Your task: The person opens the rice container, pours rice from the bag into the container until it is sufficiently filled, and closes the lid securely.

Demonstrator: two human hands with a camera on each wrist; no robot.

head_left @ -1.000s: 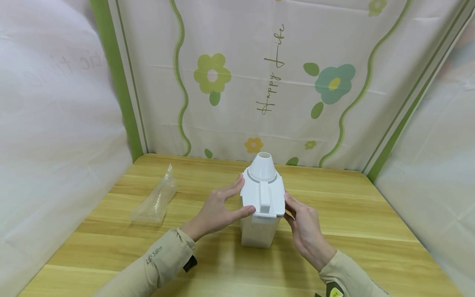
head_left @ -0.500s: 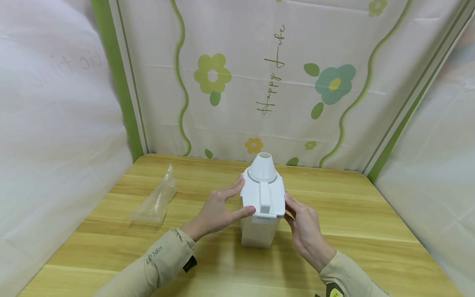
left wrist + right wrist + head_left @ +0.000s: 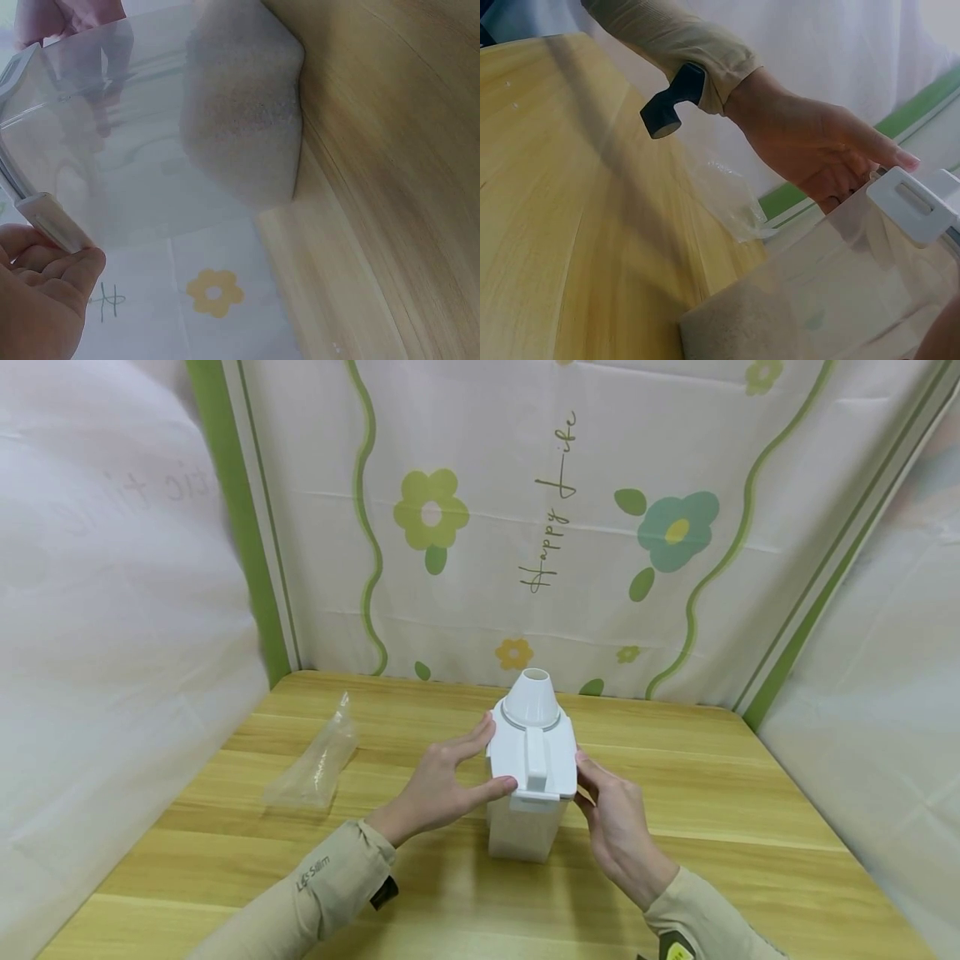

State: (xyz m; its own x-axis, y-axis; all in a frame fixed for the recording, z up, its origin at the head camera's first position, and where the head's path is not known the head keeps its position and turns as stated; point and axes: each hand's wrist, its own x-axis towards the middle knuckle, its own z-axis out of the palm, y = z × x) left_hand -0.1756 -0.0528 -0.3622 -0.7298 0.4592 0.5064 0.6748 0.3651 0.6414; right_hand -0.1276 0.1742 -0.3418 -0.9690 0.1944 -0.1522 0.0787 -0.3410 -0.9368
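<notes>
A clear plastic grain storage container (image 3: 523,835) stands upright on the table, with a white lid (image 3: 555,756) and a cone-shaped white cap (image 3: 531,697) on top. Pale grain (image 3: 240,105) fills its lower part. My left hand (image 3: 435,781) grips the lid's left side, thumb on the near corner and fingers along the edge. In the left wrist view its curled fingers meet a white clip (image 3: 56,220). My right hand (image 3: 617,814) holds the lid's right edge, its lower fingers partly hidden behind the container. In the right wrist view only a sliver of that hand shows.
A crumpled clear plastic bag (image 3: 318,764) lies on the wooden table (image 3: 750,810) to the left. White printed curtains (image 3: 480,568) enclose the back and both sides of the table.
</notes>
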